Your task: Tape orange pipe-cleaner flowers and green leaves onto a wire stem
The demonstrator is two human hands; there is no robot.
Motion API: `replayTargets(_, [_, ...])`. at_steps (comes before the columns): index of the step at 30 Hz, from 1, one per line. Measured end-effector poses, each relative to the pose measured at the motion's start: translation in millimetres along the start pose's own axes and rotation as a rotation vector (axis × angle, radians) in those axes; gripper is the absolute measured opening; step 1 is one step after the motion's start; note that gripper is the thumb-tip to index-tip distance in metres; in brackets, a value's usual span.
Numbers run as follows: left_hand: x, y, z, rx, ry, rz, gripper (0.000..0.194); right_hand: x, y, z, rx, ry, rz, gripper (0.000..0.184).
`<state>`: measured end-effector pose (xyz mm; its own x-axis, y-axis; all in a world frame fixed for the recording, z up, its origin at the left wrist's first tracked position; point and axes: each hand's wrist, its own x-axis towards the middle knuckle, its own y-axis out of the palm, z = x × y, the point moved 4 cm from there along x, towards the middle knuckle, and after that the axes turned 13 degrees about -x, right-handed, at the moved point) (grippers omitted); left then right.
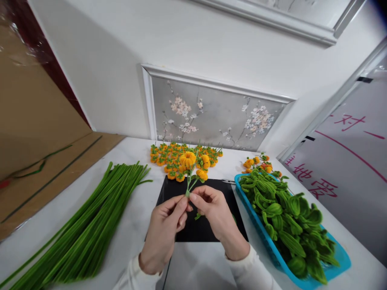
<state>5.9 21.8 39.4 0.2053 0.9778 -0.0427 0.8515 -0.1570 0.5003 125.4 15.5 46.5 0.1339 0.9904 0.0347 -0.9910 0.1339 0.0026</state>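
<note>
Here, both hands meet over the black mat [196,231], holding up a small sprig [190,176] topped with fuzzy orange heads. The left hand [169,219] pinches its pale green stem low down between thumb and fingers; the right hand [214,207] grips the same spot from the other side, fingers curled. Behind the sprig, rows of orange pieces [169,155] with green tops sit on the worktop [136,229] near the wall. A bundle of long green stems [93,221] lies to the left. To the right stands a blue basket [273,253] heaped with green leaves [290,225], more orange pieces just beyond it.
</note>
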Motion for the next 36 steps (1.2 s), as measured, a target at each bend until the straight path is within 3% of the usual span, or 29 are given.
replayTargets(8, [-1.7,-2.5,1.5,0.05,0.081,0.002,0.022,-7.9,6.7,4.1,-0.078,-0.121,-0.04,0.015])
replayTargets(14, [-4.2,-3.1,0.7,0.103,0.117,-0.002,0.025,-7.5,7.3,-0.8,0.134,0.032,0.0,0.019])
replayTargets(18, [-5.0,-2.4,1.1,0.09,0.122,0.008,0.025,-6.6,10.2,-3.5,0.252,0.104,0.095,0.024])
replayTargets(21, [-5.3,-2.2,1.4,0.077,0.121,0.015,0.026,-6.1,11.6,-3.9,0.166,0.049,0.067,0.022])
replayTargets(26, [-4.7,-2.4,1.5,0.108,0.121,0.026,0.025,-7.3,3.7,2.2,-0.228,-0.231,-0.204,0.012])
replayTargets(30, [-4.4,-1.7,1.3,0.192,0.143,0.048,0.027,-9.0,0.0,11.5,-0.483,-0.371,-0.201,0.014])
replayTargets(33, [-4.7,-0.9,1.9,0.227,0.149,0.062,0.028,-6.7,-3.3,13.9,-0.472,-0.346,-0.175,0.012])
replayTargets(36, [-5.0,-0.9,4.1,0.22,0.137,0.066,0.029,-0.8,-3.8,7.2,-0.28,-0.21,-0.083,0.01])
